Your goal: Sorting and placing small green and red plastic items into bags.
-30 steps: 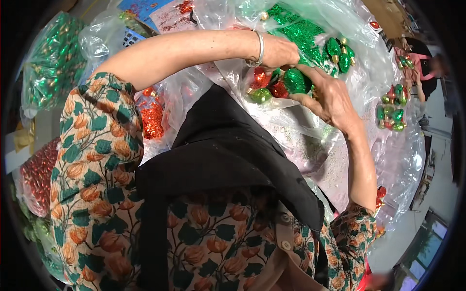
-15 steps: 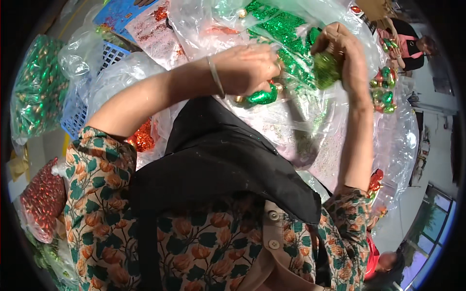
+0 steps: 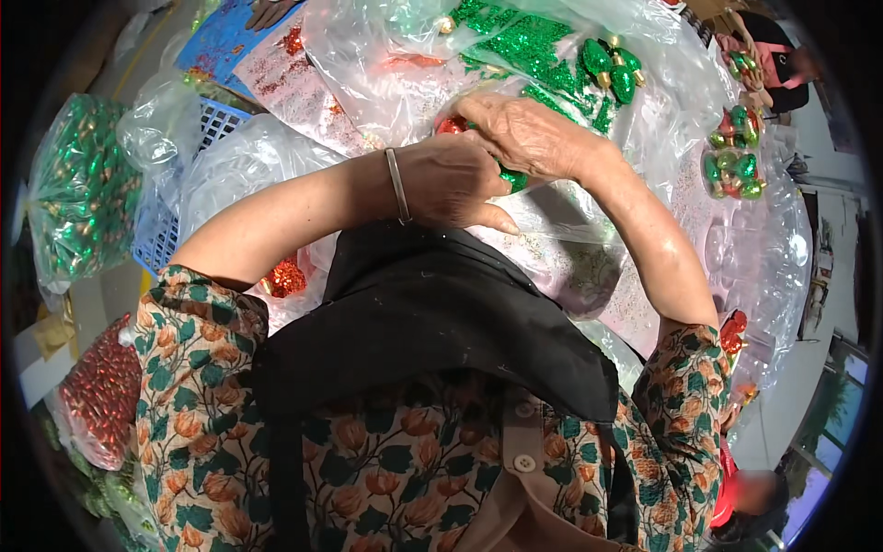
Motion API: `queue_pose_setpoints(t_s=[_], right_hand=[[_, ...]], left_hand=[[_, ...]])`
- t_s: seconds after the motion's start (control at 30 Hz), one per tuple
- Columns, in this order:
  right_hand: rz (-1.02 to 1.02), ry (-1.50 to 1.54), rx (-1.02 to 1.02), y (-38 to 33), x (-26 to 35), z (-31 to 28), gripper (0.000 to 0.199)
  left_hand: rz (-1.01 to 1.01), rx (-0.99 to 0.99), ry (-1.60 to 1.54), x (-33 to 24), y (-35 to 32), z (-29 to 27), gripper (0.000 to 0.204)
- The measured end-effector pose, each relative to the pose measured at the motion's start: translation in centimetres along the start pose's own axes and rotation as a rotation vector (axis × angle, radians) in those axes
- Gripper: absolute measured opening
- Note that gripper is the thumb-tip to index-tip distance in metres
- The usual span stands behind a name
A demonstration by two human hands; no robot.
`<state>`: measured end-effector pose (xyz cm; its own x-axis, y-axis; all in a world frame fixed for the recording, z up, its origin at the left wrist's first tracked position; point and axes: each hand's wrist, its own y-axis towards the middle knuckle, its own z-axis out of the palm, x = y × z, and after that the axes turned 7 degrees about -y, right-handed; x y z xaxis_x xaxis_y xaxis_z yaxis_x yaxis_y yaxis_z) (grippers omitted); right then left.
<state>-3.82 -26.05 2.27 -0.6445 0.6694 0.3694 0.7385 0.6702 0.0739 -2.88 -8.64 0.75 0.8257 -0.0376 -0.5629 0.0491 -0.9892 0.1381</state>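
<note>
Together, left [image 3: 449, 182] and right hands [image 3: 541, 138] partly cover glittery ornaments [image 3: 513, 180] (red, green).

Left fingers [image 3: 484, 175] against right fingers [image 3: 487, 115], green bulb [image 3: 514, 180] between, glitter [image 3: 535, 48] beyond

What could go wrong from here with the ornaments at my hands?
Your left hand and right hand overlap and mostly hide the glittery green ornament and shiny red ornament, so one might slip unnoticed. The loose, bright green glitter lies just beyond your right hand; brushing it could scatter it or make it stick to your skin.
</note>
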Motion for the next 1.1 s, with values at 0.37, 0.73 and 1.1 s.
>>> queue_pose_setpoints(t_s=[0.37,0.73,1.1], right_hand=[[0.326,-0.371,0.173,-1.0,0.2,-1.3,0.013],[0.432,-0.058,-0.557,-8.3,5.3,-2.3,0.011],[2.054,-0.363,-1.515,-59.6,19.7,31.0,0.040]], left_hand=[[0.048,-0.022,-0.052,2.0,0.8,-0.4,0.032],[-0.278,0.161,0.003,2.7,3.5,-1.9,0.056],[-0.256,0.431,0.206,1.7,5.8,-3.3,0.090]])
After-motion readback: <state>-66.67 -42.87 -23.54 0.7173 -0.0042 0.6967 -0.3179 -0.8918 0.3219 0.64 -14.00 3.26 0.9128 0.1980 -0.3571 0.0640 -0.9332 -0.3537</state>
